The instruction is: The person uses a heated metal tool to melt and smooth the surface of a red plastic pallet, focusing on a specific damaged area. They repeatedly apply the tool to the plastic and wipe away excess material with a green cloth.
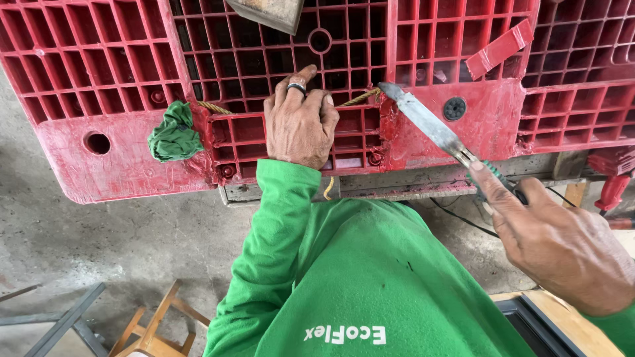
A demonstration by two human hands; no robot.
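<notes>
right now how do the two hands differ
The left hand lies palm down on the red plastic pallet, beside a yellow rope, and wears a ring. The right hand is off the pallet, ringless as far as shown, gripping a metal blade tool. Both come from green sleeves.

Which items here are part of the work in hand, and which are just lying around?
In use:
- red plastic pallet, pressed by the left hand
- flat metal blade, held by the right hand, tip at the pallet's cracked seam
- yellow rope by that seam

Lying about:
- green rag
- loose red plastic strip
- wooden stool
- red-handled tool
</notes>
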